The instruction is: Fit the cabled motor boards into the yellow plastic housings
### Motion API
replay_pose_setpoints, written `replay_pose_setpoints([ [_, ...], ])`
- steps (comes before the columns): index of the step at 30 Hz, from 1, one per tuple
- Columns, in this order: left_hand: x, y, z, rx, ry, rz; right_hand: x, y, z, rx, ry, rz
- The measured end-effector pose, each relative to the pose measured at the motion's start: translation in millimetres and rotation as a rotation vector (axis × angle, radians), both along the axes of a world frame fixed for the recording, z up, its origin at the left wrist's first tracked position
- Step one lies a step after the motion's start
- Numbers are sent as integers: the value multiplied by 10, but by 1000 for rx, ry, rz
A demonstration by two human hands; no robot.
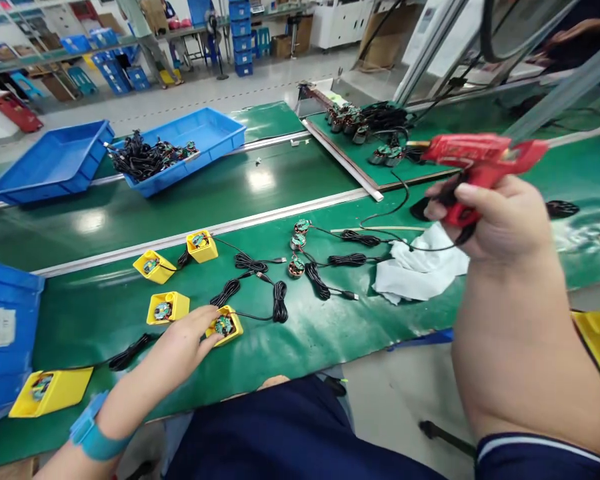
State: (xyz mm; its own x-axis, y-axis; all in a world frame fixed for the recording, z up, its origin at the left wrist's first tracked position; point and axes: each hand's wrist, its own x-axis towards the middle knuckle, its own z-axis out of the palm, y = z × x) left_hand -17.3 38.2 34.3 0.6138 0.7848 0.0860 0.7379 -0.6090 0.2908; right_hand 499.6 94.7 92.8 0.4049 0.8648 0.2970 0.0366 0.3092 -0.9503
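Note:
My right hand [510, 217] grips a red hot glue gun [473, 152] by its handle, raised over the right side of the bench, its nozzle pointing left. A dark cord hangs from it. Low at centre-left, my left hand [187, 340] has its thumb and fingers around a small yellow housing [237, 329] with a green circuit board [224, 325] inside. A bundled black cable [280, 303] runs out of that housing. Near it stand other yellow housings with boards in them, such as one [201, 248] behind and one [60, 392] at far left.
Loose round circuit boards [300, 241] with bundled cables lie mid-bench, beside a crumpled white cloth [420, 267]. Two blue trays [215, 130] rest beyond the white rail [260, 217]; one contains cabled boards. More boards [347, 120] are piled at back right. A blue bin [10, 293] borders the left.

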Motion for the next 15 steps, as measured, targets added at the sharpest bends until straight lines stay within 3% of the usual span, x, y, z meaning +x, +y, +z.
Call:
replay_pose_setpoints([
  [5, -80, 2, -94, 53, -67, -37, -279, -521, -204, -29, 111, -8],
  [11, -393, 262, -600, 177, -114, -89, -427, -847, -364, -106, 100, -50],
  [15, -548, 340, -733, 122, -65, -90, -369, -1044, -415, -63, 154, -145],
])
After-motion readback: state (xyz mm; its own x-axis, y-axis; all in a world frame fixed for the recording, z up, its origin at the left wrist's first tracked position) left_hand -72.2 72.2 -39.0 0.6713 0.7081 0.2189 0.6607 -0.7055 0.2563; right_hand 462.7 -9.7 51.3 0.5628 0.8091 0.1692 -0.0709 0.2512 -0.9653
